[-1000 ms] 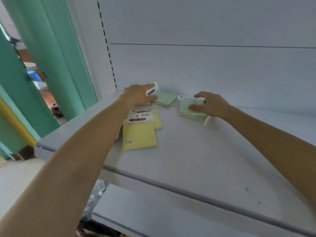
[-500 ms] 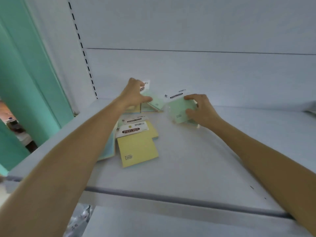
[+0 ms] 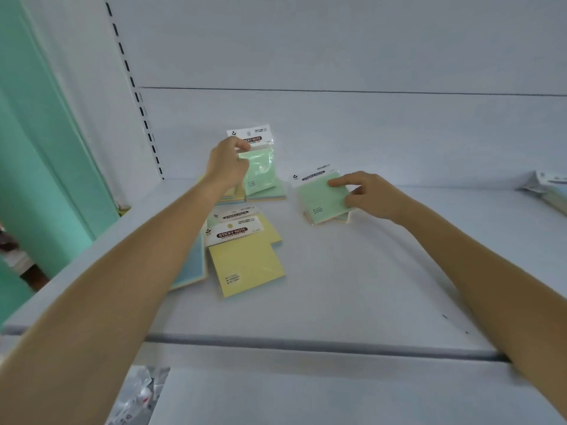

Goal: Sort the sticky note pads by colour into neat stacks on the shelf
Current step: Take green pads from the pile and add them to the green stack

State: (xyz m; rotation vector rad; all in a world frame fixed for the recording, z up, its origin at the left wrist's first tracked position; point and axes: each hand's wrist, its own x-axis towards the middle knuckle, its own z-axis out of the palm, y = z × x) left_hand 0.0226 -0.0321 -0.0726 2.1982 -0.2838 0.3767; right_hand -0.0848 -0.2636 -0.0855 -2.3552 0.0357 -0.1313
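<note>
My left hand (image 3: 226, 164) holds a green sticky note pad (image 3: 260, 168) in a clear packet, lifted upright above a small pile of pads (image 3: 266, 196) at the back of the white shelf (image 3: 352, 286). My right hand (image 3: 366, 194) rests on a second green pad (image 3: 323, 199), which lies on another pad on the shelf, thumb and fingers gripping its right edge. Nearer to me lies a yellow pad (image 3: 247, 265) with a "STICKY NOTE" header over another yellow one. A blue pad (image 3: 191, 265) is partly hidden under my left forearm.
The shelf's back panel (image 3: 352, 133) rises right behind the pads, with a slotted upright (image 3: 139, 99) at the left. More packets (image 3: 549, 191) lie at the far right edge. A teal wall (image 3: 46, 148) stands to the left. A lower shelf (image 3: 306, 397) shows below.
My left hand has lifted the green pad up off the back pile and turned it upright. My right hand has set its green pad down flatter on the shelf.
</note>
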